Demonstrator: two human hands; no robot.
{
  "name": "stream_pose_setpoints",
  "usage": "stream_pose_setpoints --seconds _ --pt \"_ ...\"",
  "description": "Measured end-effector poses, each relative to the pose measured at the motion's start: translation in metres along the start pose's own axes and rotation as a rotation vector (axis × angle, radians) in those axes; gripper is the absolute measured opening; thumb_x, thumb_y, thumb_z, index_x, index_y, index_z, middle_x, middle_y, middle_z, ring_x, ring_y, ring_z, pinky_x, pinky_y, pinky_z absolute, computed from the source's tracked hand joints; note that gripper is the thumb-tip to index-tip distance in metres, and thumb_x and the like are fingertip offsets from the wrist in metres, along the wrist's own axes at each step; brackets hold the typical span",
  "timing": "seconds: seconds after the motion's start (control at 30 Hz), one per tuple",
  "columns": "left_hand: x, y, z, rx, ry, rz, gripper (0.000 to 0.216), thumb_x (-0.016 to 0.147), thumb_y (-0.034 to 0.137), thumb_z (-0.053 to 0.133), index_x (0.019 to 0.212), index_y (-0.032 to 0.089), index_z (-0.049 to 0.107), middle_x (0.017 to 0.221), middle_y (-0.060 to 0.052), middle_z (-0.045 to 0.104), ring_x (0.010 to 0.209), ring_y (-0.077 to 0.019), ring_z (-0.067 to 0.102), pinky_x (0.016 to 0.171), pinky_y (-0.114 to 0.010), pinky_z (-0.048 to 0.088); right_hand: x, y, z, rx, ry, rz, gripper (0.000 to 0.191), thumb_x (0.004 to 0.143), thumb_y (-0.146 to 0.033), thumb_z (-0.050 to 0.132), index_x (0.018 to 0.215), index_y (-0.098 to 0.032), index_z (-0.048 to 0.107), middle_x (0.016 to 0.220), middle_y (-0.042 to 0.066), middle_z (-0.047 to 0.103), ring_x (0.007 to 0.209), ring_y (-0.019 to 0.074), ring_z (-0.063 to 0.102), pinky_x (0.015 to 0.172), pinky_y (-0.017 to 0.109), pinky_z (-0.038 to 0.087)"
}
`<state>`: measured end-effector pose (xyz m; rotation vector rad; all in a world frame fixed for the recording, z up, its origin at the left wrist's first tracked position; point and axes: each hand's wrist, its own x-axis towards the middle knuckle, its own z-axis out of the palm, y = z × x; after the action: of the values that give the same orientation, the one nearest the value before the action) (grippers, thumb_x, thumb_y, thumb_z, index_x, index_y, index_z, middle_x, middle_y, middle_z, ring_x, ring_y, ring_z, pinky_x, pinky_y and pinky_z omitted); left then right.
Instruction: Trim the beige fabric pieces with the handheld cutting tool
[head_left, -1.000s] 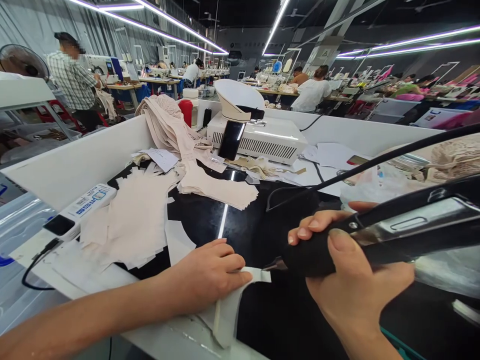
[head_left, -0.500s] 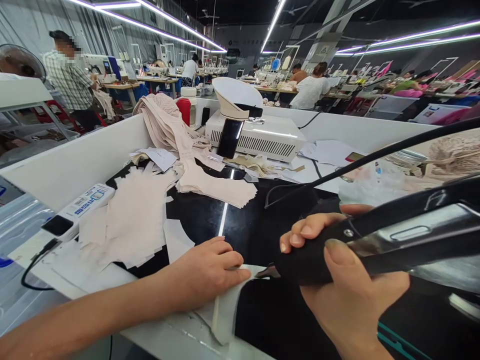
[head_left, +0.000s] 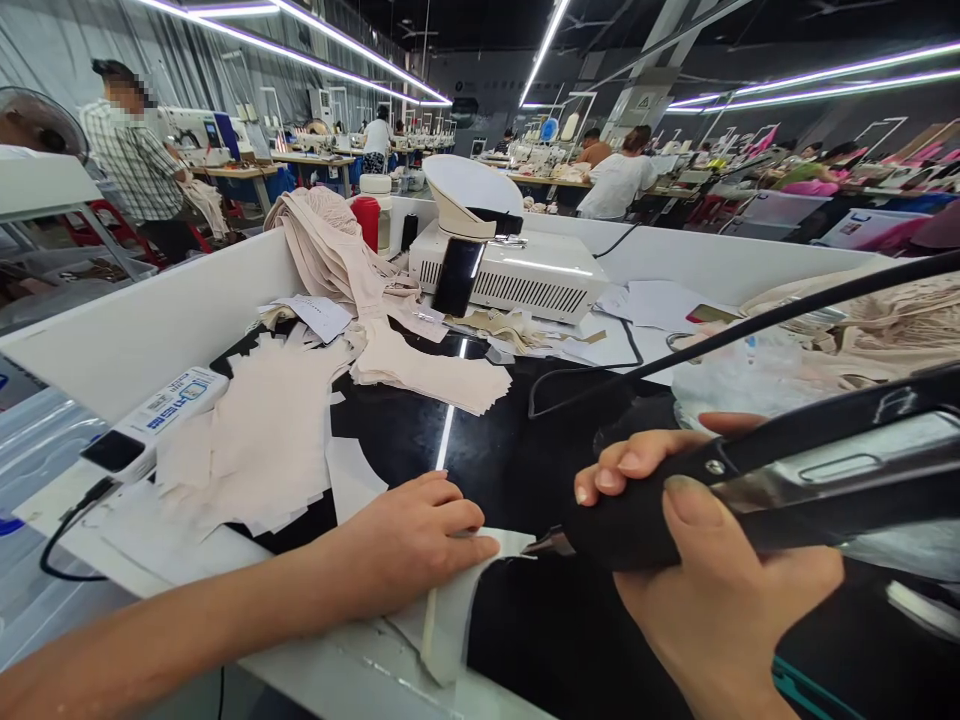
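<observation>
My left hand [head_left: 409, 540] lies over a small pale fabric piece [head_left: 454, 635], fingers curled and thumb pressed along its upper edge. Part of the piece hangs toward the table's front edge. In my right hand [head_left: 712, 570] is a black corded handheld tool [head_left: 855, 455] with a silver panel and a narrow metal tip. My fingers and thumb wrap round its rounded front end. The tip points left and is at the corner of the fabric, just right of my left thumb; whether it touches I cannot tell.
Stacked pale fabric pieces [head_left: 259, 430] lie left, beside a white power bank [head_left: 161, 415]. A phone [head_left: 457, 275] leans on a vented white box [head_left: 517, 275] at the back. A black cable [head_left: 720, 325] arches at right. Co-workers sit and stand beyond the partition [head_left: 225, 305].
My right hand has drawn the tool slightly to the right, its tip shifting toward the outer corner of the fabric. My left hand stays in place on the fabric.
</observation>
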<state>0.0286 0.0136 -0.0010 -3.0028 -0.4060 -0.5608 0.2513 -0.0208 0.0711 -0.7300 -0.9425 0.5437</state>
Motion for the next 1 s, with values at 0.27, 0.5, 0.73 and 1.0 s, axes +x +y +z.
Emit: stream_pose_setpoints --seconds 0.27,0.5,0.73,1.0 --pt "-0.003 0.019 -0.013 0.094 -0.008 -0.16 0.041 0.112 -0.005 0.059 0.149 0.008 0.07 0.131 -0.014 0.081 0.118 -0.0255 0.077 0.108 -0.036 0.066 -0.005 -0.005 -0.001 -0.025 -0.034 -0.012 0.042 0.082 -0.039 0.114 0.113 -0.034 0.086 0.076 -0.006 0.077 0.061 0.0189 0.072 0.05 0.029 0.067" --pt "-0.006 0.03 -0.026 -0.118 -0.247 -0.335 0.042 0.099 -0.009 0.061 0.131 0.017 0.069 0.132 -0.012 0.078 0.117 -0.0259 0.077 0.104 -0.036 0.067 -0.017 -0.016 -0.005 -0.122 0.005 0.027 0.042 0.084 -0.03 0.109 0.116 -0.035 0.082 0.081 -0.007 0.079 0.067 0.0205 0.077 0.059 0.033 0.073" --pt "-0.011 0.023 -0.014 -0.039 -0.239 -0.241 0.033 0.103 -0.002 0.065 0.13 0.017 0.069 0.131 -0.013 0.078 0.117 -0.027 0.077 0.103 -0.036 0.066 -0.028 -0.024 -0.009 -0.209 0.002 0.056 0.042 0.088 -0.027 0.103 0.119 -0.037 0.077 0.083 -0.007 0.079 0.069 0.0234 0.079 0.065 0.04 0.075" --pt "-0.017 0.025 0.008 0.239 -0.093 -0.087 0.027 0.109 -0.007 0.058 0.118 0.012 0.076 0.12 -0.015 0.081 0.103 -0.0241 0.077 0.091 -0.034 0.067 -0.036 -0.029 -0.004 -0.233 0.02 0.056 0.043 0.087 -0.024 0.101 0.119 -0.037 0.076 0.085 -0.007 0.081 0.069 0.0241 0.08 0.067 0.041 0.076"
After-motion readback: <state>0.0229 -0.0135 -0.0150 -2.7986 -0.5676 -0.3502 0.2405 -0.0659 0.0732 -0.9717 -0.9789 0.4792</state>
